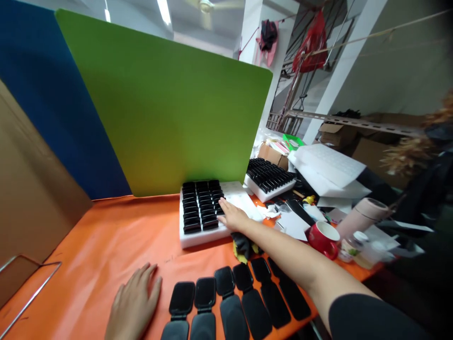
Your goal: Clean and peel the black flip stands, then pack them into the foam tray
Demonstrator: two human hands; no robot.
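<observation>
My left hand (134,302) lies flat on the orange table (116,236), fingers stretched out, holding nothing, just left of a row of flat black plastic pieces (233,302). My right hand (231,217) reaches forward onto a white foam tray (193,238). Its fingertips touch the right-hand row of small black parts (200,205) standing in the tray's slots. I cannot see whether the fingers grip one of them.
A green board (170,108) stands behind the tray, with a blue panel and brown cardboard at the left. A second tray of black parts (269,177), a red mug (323,238), white foam sheets, a paper roll and clutter fill the right side. A metal wire frame sits at bottom left.
</observation>
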